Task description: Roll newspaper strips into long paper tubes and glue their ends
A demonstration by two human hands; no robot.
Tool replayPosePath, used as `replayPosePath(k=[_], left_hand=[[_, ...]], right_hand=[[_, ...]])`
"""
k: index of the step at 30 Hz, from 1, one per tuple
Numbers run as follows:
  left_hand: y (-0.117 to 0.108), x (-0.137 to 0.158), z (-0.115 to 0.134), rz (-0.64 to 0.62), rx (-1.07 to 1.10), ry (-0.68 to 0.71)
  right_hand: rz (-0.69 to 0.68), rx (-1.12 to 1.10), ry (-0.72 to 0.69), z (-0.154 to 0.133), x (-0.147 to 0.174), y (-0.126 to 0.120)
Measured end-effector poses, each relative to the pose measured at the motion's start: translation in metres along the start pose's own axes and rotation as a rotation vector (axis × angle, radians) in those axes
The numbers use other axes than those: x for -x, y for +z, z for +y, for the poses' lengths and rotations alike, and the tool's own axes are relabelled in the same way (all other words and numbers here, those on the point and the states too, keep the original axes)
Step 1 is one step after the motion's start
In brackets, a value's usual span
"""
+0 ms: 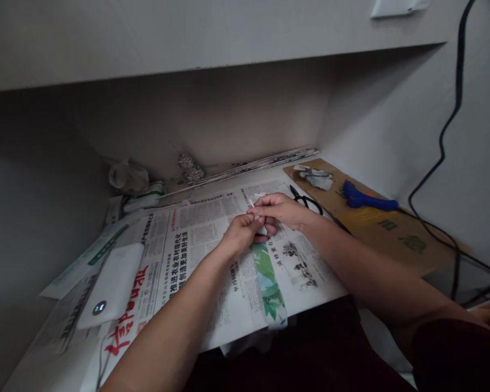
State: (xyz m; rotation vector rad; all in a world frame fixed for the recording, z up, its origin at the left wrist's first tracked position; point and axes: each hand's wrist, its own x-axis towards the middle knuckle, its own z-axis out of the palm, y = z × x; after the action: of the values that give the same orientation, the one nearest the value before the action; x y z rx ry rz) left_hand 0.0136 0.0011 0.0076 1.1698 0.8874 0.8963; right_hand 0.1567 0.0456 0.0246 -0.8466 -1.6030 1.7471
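Note:
Both my hands meet above the newspaper (pixel 204 218). My left hand (pixel 242 234) is closed, thumb and fingers pinching a small piece of white paper (pixel 262 228) that is mostly hidden. Just above it my right hand (pixel 281 211) is closed too, its fingertips pressed on the same piece. A thin white tip (pixel 251 202) sticks up between the fingers. Below the hands a paper strip with green leaves (pixel 269 288) runs down to the table's front edge. Whether it joins the piece in my fingers I cannot tell.
Black-handled scissors (pixel 308 202) lie right of my right hand. A blue glue gun (pixel 367 200) with a black cord rests on a cardboard sheet (pixel 412 261). A white power bank (pixel 114 286) lies left. Thin paper sticks (pixel 261 163) line the back, beneath a low overhang (pixel 212 32).

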Motion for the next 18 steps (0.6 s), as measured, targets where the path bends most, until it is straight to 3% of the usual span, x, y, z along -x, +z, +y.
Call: replayPosePath(k=[6,13,18], left_hand=[[0.0038,0.0012,-0.0013,0.015,-0.020,-0.033],[0.0014,0.0011,0.0005,0.007,0.019,-0.054],[0.0025,0.0019,0.0003,-0.006,-0.004,-0.055]], right_hand=[[0.136,-0.040,0.063,0.0023,-0.0016,-0.0005],[0.010,0.011,0.065,-0.0004,0.0010,-0.0038],[0.122,-0.044,0.062,0.0010,-0.0002,-0.0035]])
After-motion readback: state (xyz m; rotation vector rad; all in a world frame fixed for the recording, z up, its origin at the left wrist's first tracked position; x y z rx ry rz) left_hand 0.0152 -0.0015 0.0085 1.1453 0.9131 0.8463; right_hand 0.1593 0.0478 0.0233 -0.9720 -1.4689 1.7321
